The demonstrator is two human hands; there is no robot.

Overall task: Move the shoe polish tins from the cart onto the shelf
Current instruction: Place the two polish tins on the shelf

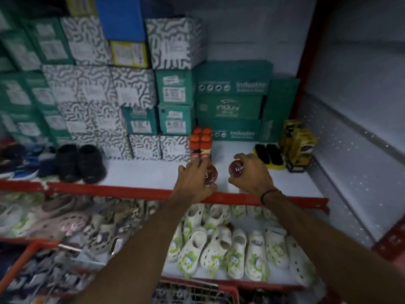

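Along the left end of the shelf (140,172), green and squiggle-patterned shoe boxes (92,84) are standing in stacks against the back, and a pair of black shoes (80,163) is sitting just in front of them, near the red front edge. Toward the middle, four orange-capped bottles (200,142) are standing upright in a tight cluster. Just in front of them, the left hand (195,181) is reaching over the front edge with its fingers curled around a dark red shoe polish tin (211,175); the tin is lying flat or nearly so, its round face turned up and toward the camera, and the palm is hiding most of it, so whether it is touching the shelf cannot be told. Just beside it, the right hand (252,175) is gripping a second tin (236,168) by its rim between thumb and fingers, tilted so its printed lid is facing up and toward the camera; the lettering is too blurred to read. A dark band is circling the right wrist. Behind that hand, two black brushes (268,153) are lying on a yellow base, and yellow boxed items (297,145) are standing at the shelf's right back corner. At the bottom edge, the wire cart (197,292) is showing only partly, cut off by the frame.
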